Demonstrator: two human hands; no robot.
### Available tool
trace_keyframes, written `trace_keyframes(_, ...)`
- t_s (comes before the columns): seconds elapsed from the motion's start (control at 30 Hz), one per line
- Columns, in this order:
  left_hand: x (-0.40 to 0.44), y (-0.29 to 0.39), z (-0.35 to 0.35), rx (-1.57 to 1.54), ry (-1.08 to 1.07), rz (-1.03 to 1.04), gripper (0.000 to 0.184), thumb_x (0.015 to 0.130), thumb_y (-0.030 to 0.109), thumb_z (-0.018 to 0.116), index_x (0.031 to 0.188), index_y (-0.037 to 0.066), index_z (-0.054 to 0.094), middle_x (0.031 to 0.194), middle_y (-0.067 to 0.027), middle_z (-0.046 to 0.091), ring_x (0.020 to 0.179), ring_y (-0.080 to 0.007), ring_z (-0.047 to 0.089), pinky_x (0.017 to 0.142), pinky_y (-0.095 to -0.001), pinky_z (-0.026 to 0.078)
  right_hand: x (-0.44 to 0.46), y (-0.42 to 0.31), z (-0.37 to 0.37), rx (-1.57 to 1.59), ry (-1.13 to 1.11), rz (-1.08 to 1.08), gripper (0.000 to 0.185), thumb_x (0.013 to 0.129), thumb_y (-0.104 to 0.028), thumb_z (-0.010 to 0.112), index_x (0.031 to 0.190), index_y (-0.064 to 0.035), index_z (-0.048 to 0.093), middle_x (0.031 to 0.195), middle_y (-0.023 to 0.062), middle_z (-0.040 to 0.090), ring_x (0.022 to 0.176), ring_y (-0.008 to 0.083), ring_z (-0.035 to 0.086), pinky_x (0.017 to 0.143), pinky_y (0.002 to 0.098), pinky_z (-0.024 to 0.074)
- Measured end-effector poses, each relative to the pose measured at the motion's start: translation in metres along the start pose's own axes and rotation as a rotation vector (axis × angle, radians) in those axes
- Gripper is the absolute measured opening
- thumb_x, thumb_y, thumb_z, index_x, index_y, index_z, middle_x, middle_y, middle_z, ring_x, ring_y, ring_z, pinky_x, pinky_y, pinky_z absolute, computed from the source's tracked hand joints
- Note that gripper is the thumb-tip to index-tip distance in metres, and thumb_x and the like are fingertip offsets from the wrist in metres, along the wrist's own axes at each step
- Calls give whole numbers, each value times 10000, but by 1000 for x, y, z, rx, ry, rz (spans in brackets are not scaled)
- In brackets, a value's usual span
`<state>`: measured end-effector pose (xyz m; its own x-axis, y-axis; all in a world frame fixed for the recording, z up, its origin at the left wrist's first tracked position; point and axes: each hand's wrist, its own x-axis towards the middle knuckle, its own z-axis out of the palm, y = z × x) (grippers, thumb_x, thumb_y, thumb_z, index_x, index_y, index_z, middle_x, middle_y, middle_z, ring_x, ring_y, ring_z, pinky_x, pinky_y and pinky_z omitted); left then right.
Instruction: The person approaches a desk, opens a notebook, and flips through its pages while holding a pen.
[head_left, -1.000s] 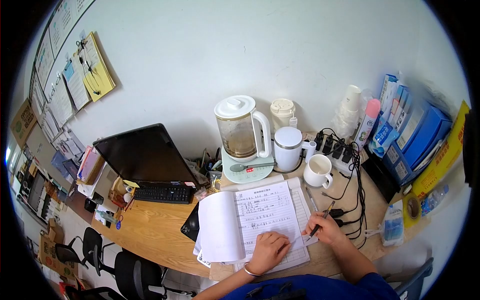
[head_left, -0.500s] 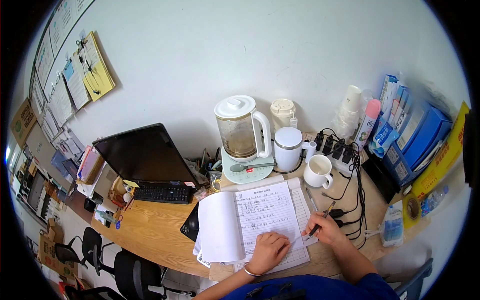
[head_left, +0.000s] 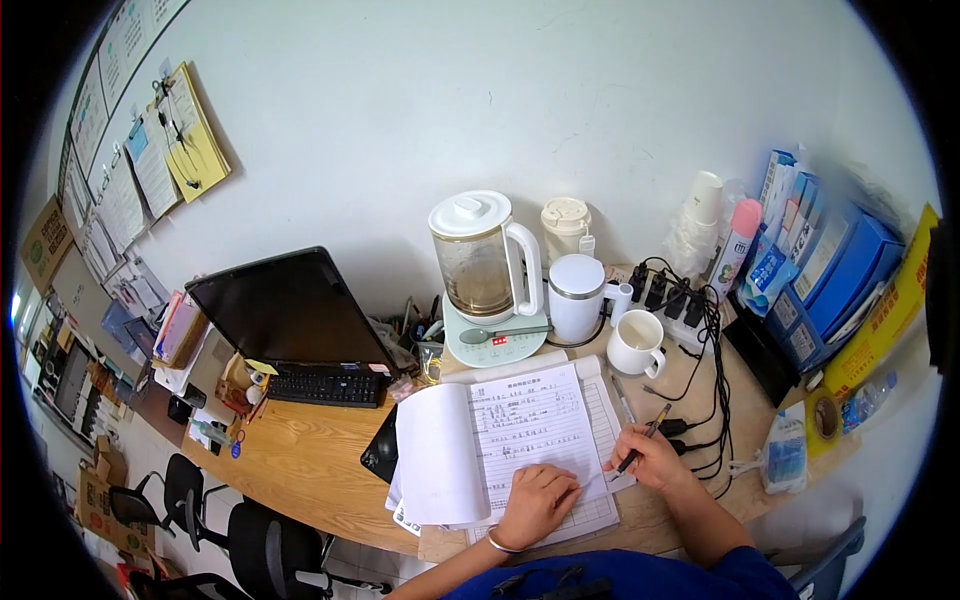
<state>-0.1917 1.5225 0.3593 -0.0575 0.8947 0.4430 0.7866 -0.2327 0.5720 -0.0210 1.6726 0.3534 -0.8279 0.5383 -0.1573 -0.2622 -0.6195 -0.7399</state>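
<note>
An open notebook point(head_left: 530, 420) with handwriting on its right page lies over other sheets on the desk. My left hand point(head_left: 541, 503) rests on the lower part of that page, palm down, fingers a little bent and holding nothing. To its right, my right hand point(head_left: 647, 457) grips a black pen point(head_left: 629, 461), whose tip points down at the page's right edge. Another pen point(head_left: 622, 398) lies beside the notebook, below a white mug point(head_left: 636, 342).
Behind the notebook stand a glass kettle point(head_left: 477, 270) on its base and a lidded white cup point(head_left: 576, 298). Black cables point(head_left: 715, 400) run down the right side, near blue folders point(head_left: 835, 280). A monitor point(head_left: 295, 310) and keyboard point(head_left: 325, 388) are at the left.
</note>
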Motion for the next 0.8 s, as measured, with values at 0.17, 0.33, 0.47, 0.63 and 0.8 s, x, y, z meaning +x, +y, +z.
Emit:
trace_keyframes(0.17, 0, 1, -1, 2, -3, -2, 102, 742, 139, 699, 797, 88, 630, 894, -4, 635, 864, -183, 561, 760, -322, 371, 0, 0, -1, -8, -1, 1, 188, 915, -136, 502, 738, -74, 515, 662, 17, 510, 653, 161, 557, 774, 419, 501)
trace_keyframes(0.33, 0, 1, -1, -1, -6, 2, 105, 741, 139, 699, 802, 87, 631, 893, -6, 636, 864, -183, 561, 763, -323, 370, -1, -2, 3, -18, 4, 3, 185, 915, -133, 499, 740, -73, 510, 663, 20, 506, 655, 163, 555, 776, 420, 500)
trace_keyframes(0.47, 0, 1, 0, -3, 6, 5, 105, 739, 137, 699, 803, 90, 631, 894, -8, 635, 862, -187, 558, 763, -324, 370, -1, 0, 2, -8, 28, 2, 186, 914, -133, 498, 738, -72, 505, 659, 26, 499, 662, 170, 555, 771, 420, 500)
trace_keyframes(0.63, 0, 1, -1, 19, -7, -1, 107, 735, 136, 699, 806, 90, 633, 890, -9, 634, 860, -196, 553, 766, -330, 373, -2, 1, 1, -13, 20, -9, 182, 911, -132, 501, 740, -70, 503, 659, 25, 498, 657, 175, 551, 761, 426, 495)
trace_keyframes(0.8, -1, -1, 1, 4, 13, 7, 104, 735, 136, 699, 804, 93, 635, 892, -3, 634, 859, -196, 553, 764, -334, 376, 0, 1, 0, -2, 8, 0, 178, 910, -134, 504, 744, -70, 504, 660, 19, 500, 654, 174, 547, 778, 428, 484)
